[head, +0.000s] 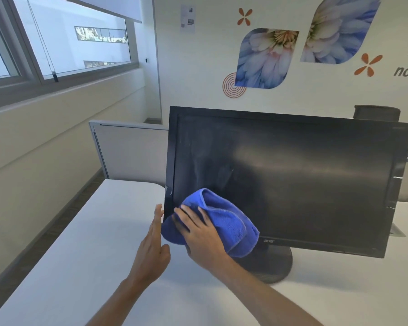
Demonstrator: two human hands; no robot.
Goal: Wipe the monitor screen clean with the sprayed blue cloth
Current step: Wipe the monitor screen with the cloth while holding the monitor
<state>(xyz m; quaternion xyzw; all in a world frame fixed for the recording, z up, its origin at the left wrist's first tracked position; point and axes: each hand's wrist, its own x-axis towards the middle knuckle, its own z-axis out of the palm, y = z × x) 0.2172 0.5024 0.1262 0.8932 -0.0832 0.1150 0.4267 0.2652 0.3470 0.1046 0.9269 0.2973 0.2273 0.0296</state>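
Observation:
A black monitor [292,175] stands on a round base on the white desk, its dark screen streaked and hazy at the left and middle. My right hand [203,238] presses a bunched blue cloth [224,222] against the screen's lower left corner. My left hand [151,243] is flat and upright beside the monitor's left edge, fingers straight, holding nothing; I cannot tell whether it touches the bezel.
The white desk [87,255] runs from the front to a grey partition panel [130,151] behind the monitor's left side. A window and sill line the left wall. A dark cylinder [376,112] shows behind the monitor's top right corner.

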